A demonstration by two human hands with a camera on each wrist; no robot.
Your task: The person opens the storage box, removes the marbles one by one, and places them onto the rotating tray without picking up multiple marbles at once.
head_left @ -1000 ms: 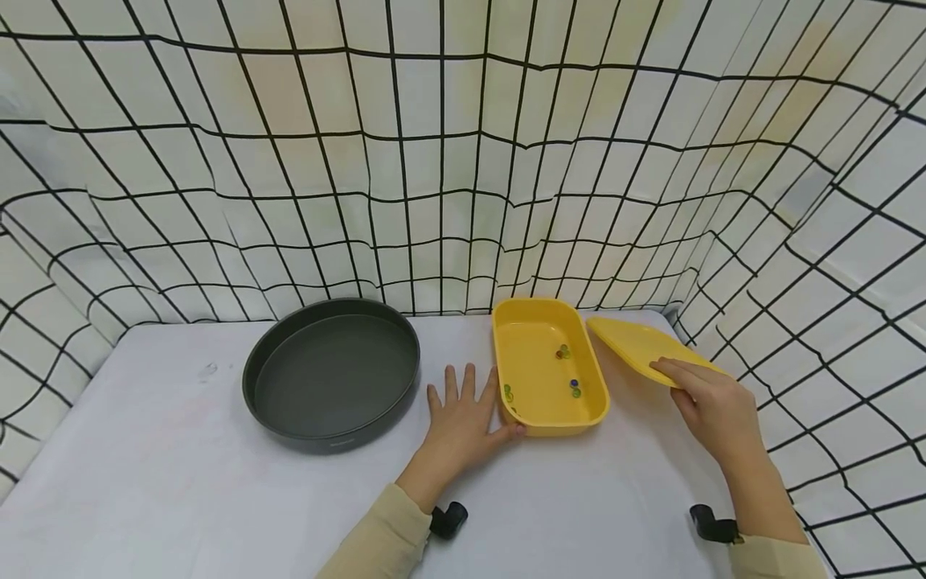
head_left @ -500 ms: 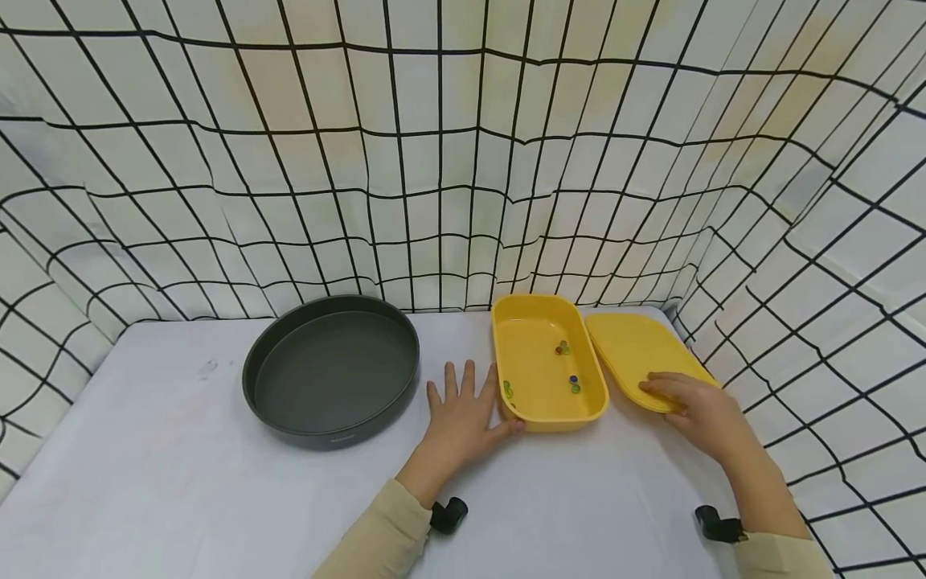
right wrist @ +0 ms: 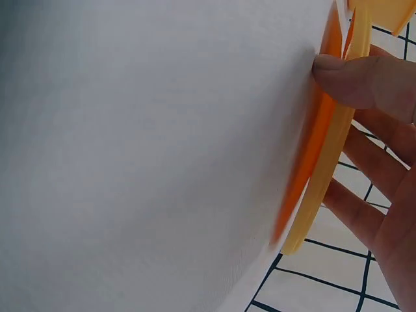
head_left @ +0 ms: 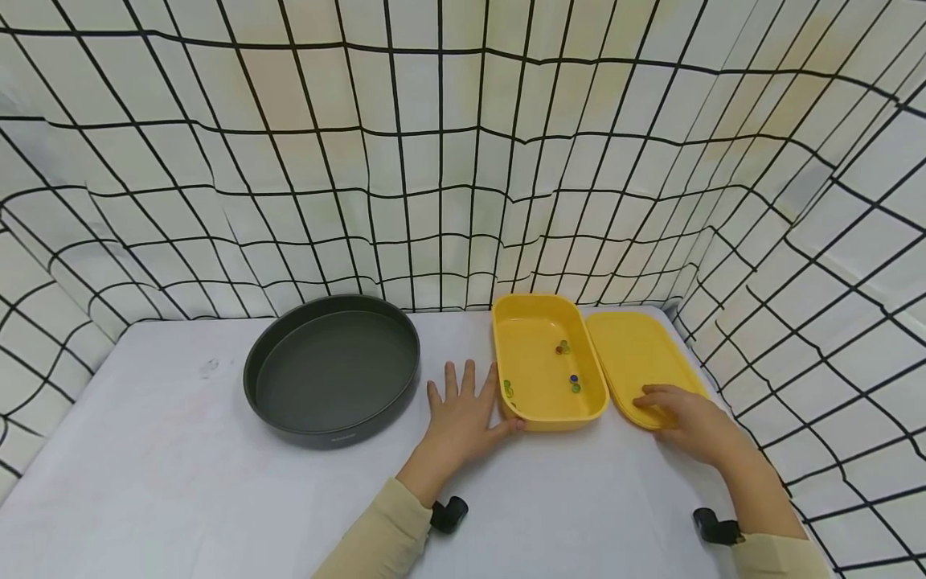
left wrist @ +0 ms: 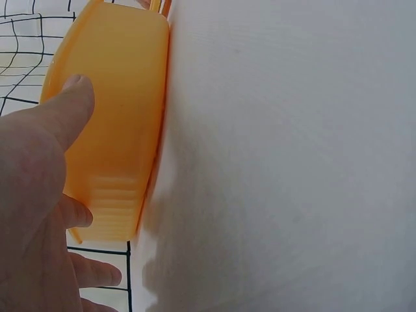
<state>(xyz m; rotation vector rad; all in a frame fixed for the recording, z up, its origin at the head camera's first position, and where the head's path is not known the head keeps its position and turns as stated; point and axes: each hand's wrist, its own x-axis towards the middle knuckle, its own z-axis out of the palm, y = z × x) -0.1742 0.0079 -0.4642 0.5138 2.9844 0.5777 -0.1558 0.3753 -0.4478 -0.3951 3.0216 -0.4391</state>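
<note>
Head view gives me the yellow lid (head_left: pixel 637 354) just right of the yellow tray (head_left: pixel 535 370), its long axis running forward and slightly left from the right hand (head_left: pixel 694 422). That hand, the nearer one, pinches the lid's near edge; the left hand (head_left: pixel 466 430), fingers spread, rests its thumb against the tray.

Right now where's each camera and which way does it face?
Head: on the head, facing forward and down at round pan, yellow tub and yellow lid; left hand, right hand and sleeves show.
Left wrist: worn there, facing the yellow tub's side; left hand shows.
Right wrist: worn there, facing the yellow lid's edge; right hand shows.
Head and left wrist share the yellow tub.
</note>
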